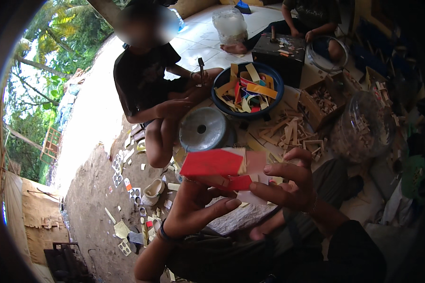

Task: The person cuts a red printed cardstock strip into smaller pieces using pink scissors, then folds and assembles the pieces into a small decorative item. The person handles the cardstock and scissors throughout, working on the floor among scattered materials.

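Note:
In front of me, my left hand holds up a red piece with a flat bright face and a rough pale-brown right edge; I cannot tell whether it is card or wood. Its fingers are mostly hidden behind the piece, and the thumb points right below it. At the right end my right hand has its lower fingertips on a small red and pale sheet, while its upper fingers are raised and bent. Part of the sheet sits under the red piece, and how they join is not clear.
Beyond my hands are a round grey metal disc, a dark blue basin of coloured strips and a pile of wooden pieces. A seated person holds a hammer-like tool. Another person sits by a dark box. Scraps and a shoe lie left.

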Tool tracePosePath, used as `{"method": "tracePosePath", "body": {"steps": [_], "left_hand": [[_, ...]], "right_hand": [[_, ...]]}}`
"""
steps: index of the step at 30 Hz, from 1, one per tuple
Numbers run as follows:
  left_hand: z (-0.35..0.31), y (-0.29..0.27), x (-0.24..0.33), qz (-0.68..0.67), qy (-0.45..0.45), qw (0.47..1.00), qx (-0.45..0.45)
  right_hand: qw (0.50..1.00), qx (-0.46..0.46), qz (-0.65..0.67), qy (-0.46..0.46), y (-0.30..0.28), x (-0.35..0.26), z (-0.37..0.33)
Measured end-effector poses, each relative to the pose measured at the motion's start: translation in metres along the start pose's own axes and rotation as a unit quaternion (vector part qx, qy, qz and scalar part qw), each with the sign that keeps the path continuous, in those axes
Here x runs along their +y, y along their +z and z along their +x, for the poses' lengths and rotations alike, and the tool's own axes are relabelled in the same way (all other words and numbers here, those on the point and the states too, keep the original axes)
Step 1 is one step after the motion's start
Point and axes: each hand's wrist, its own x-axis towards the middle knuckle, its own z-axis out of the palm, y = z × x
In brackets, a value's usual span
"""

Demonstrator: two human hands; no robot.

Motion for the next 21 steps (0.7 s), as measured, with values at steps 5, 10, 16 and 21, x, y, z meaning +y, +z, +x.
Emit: {"method": "tracePosePath", "body": {"steps": [5,10,16,21], "left_hand": [[0.001,-0.005,0.004,-0.118,-0.027,0.992,-0.039],[-0.003,-0.018,0.009,-0.246,-0.098,0.961,-0.078],[0.002,-0.019,0.0,-0.269,-0.161,0.945,-0.095],[0.005,-0.014,0.003,-0.077,-0.23,0.968,-0.068]], "right_hand": [[0.997,0.066,0.02,0.042,0.005,-0.002,-0.002],[0.998,0.059,0.029,0.007,0.001,0.0,-0.001],[0.995,-0.018,0.083,-0.045,-0.003,0.001,0.0],[0.982,-0.071,0.176,0.021,-0.004,0.0,-0.004]]}}
